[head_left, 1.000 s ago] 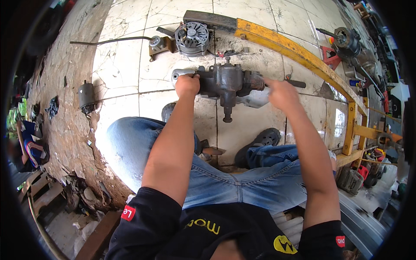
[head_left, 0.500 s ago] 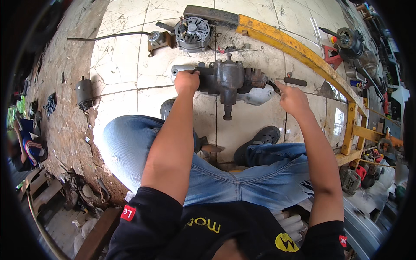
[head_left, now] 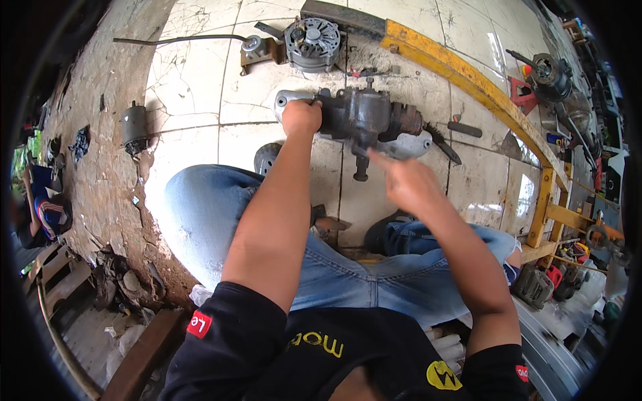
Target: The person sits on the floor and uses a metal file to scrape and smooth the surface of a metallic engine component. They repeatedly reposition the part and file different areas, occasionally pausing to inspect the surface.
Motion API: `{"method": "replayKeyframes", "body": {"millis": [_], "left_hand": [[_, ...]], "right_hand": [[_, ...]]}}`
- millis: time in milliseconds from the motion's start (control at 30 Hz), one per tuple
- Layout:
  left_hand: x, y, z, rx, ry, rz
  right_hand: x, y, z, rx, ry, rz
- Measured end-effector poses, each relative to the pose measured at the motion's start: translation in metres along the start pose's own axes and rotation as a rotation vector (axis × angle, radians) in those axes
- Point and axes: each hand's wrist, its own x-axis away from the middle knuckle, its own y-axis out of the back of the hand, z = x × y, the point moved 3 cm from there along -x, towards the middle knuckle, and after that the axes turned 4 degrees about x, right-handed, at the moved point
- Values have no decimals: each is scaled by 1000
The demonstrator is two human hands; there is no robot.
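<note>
A dark, greasy steering gearbox (head_left: 370, 110) lies across a pale grey metal piece on the tiled floor, its short shaft pointing toward me. My left hand (head_left: 301, 117) is closed around the gearbox's left end; the thumb and part of the fingers show. My right hand (head_left: 412, 184) holds nothing. Its index finger stretches toward the short shaft, at or very near it, while the other fingers curl. A dark brush (head_left: 445, 145) with bristles rests on the floor beside the gearbox's right end. The pale metal piece (head_left: 412, 144) shows from under the gearbox.
An alternator (head_left: 312, 44) and a bracket with a long rod (head_left: 254, 50) sit beyond the gearbox. A yellow metal frame (head_left: 461, 67) curves around the right side. A dark handle (head_left: 465, 129) lies near the brush. At left stands a grey cylindrical motor (head_left: 134, 128); a person (head_left: 44, 207) is farther left.
My right hand has let go of the brush, which now lies on the floor, and has moved left to the gearbox's short shaft. My left hand keeps its grip.
</note>
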Motion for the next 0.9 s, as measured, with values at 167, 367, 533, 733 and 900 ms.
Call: {"method": "replayKeyframes", "body": {"millis": [167, 367, 533, 733, 900], "left_hand": [[-3, -6, 0, 28, 1, -39], [0, -1, 1, 51, 39, -5], [0, -4, -2, -4, -4, -47], [1, 1, -7, 14, 18, -4], [2, 1, -5, 7, 46, 11]], "right_hand": [[-8, -18, -14, 102, -91, 121], [-11, 9, -13, -95, -67, -76], [-4, -29, -34, 57, -8, 63], [-14, 9, -52, -264, -201, -180], [7, -10, -81, 22, -42, -43]]}}
